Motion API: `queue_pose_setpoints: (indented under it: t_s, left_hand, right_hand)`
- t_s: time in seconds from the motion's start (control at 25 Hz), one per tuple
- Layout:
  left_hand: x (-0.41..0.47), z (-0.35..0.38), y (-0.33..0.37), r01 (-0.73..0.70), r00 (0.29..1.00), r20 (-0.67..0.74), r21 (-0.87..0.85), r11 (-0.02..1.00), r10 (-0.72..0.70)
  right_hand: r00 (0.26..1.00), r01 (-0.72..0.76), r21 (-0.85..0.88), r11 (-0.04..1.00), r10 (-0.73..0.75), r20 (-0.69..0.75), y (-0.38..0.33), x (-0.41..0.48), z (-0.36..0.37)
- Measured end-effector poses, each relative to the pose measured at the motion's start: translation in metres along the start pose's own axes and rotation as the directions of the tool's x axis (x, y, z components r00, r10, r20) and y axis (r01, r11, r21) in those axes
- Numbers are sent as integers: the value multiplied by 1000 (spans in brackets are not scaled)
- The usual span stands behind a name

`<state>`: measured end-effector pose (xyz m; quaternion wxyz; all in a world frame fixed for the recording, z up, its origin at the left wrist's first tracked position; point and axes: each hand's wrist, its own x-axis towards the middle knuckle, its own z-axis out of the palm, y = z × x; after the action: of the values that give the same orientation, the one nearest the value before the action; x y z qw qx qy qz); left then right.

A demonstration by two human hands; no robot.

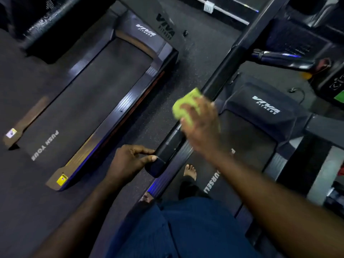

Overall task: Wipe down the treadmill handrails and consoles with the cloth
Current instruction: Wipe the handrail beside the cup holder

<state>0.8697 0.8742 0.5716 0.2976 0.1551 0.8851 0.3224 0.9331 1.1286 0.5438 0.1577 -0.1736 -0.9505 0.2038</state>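
Gym floor: dark rubber flooring (195,58) beside a treadmill (89,94).
Cloth (183,107): green, mid-frame, pressed on the handrail (221,77).
Rail axis: diagonal, lower centre to upper right.
Right hand (202,125): clutches Cloth.
Left hand (128,161): grips the rail's near end.
Progress: likely mid-rail; upper stretch and console (335,84) apparently left.

Yellow-green cloth (188,96), bunched, pressed against mid-length of black treadmill handrail (223,71); rail slanting lower-left to upper-right.

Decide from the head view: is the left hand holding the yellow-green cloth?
No: the right hand holds the yellow-green cloth against the handrail, while the left hand grips the handrail's near end.
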Motion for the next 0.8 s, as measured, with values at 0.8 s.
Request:
queue_pose_setpoints:
  t_s: [0.8]
  left_hand:
    - [8, -30, -21, 60, 928, 358, -408, 911, 99]
  right_hand:
    - [936, -286, 250, 925, 326, -134, -88, -93, 34]
